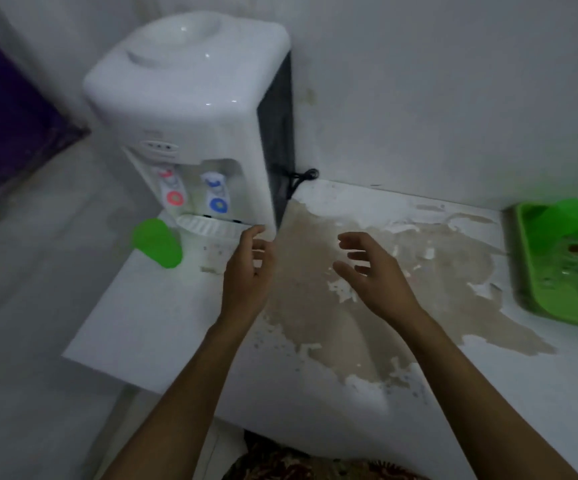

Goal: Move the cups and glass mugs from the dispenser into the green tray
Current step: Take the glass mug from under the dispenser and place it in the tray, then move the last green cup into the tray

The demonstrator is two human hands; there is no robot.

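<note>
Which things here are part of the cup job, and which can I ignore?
Job: green cup beside the dispenser; green tray at far right; left hand and right hand, both empty.
Ignore: black cord, stained counter, purple cloth.

You have one white water dispenser [190, 109] on the counter, with two taps: one red [173, 194], one blue [217, 199]. One drip tray [207, 226] under them. You count one green cup [157, 242] left of the dispenser. One green tray [540, 299] at the right edge; something green sits in it, too blurred to count. Two bare hands in view, left [247, 275] and right [374, 271], both empty.
</note>
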